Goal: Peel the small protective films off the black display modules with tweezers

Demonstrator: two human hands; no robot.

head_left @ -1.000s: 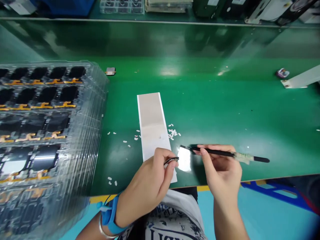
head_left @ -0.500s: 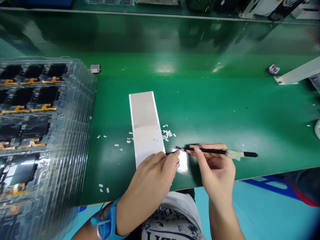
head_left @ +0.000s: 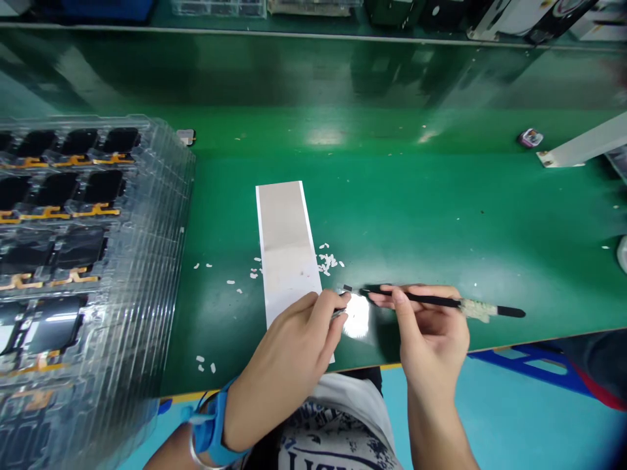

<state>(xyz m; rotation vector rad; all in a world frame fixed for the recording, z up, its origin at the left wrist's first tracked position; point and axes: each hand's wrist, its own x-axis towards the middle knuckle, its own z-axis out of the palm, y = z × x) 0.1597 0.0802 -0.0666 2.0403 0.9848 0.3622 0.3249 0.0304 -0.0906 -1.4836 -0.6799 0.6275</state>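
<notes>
My left hand (head_left: 298, 343) is closed in a pinch at the lower end of the paper strip (head_left: 289, 238). Between its fingertips shows the edge of a small flat part (head_left: 337, 314), mostly hidden. Black tweezers (head_left: 435, 301), wrapped with pale tape near the back end, lie in the closed fingers of my right hand (head_left: 431, 329). Their tip points left toward a tiny dark rectangular piece (head_left: 347, 288) by my left fingertips; whether the tip grips it I cannot tell. Small white bits (head_left: 327, 262) lie scattered right of the strip.
Stacked clear trays (head_left: 161, 215) holding black screens with orange flex cables fill the left. A small grey part (head_left: 186, 136) lies behind them. A white bracket (head_left: 582, 143) stands at the right. A shelf edge (head_left: 313, 36) crosses the back of the green table (head_left: 406, 215).
My right hand and the tweezers have shifted slightly right, away from my left hand. My left fingers have tilted, and more of the flat part's edge shows. The view has moved a little.
</notes>
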